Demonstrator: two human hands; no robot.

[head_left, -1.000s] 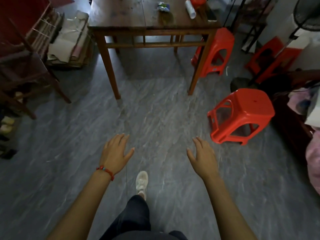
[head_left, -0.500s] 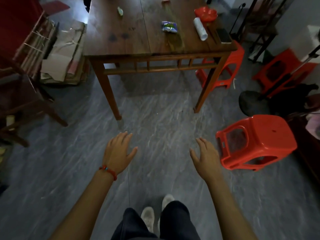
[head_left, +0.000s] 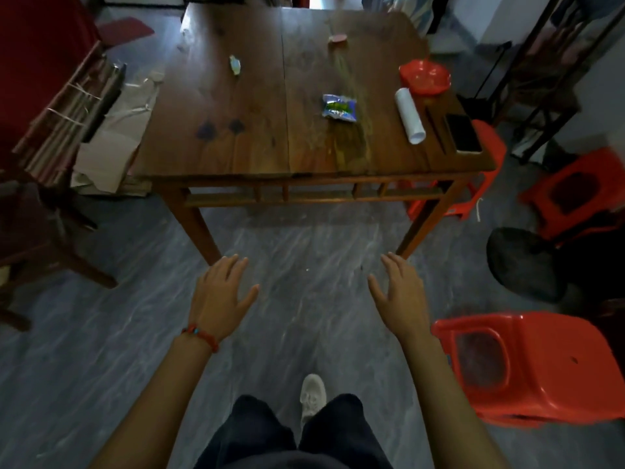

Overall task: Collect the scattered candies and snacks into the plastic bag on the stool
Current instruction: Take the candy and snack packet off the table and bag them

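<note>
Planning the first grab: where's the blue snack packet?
The snack packet lies flat on the table, right of centre, left of the white roll.

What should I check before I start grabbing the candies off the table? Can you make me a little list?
1. Both hands free: ok. The left hand and right hand are open and empty.
2. Snacks in sight: ok. A blue-green snack packet, a small wrapped candy and a pink piece lie on the wooden table.
3. Close enough to reach: not ok. Both hands hang over the floor, short of the table edge.
4. Plastic bag found: cannot tell. No bag shows on the nearest red stool.
5. Things to leave alone: ok. The phone, white roll and red dish sit apart from the snacks.
</note>
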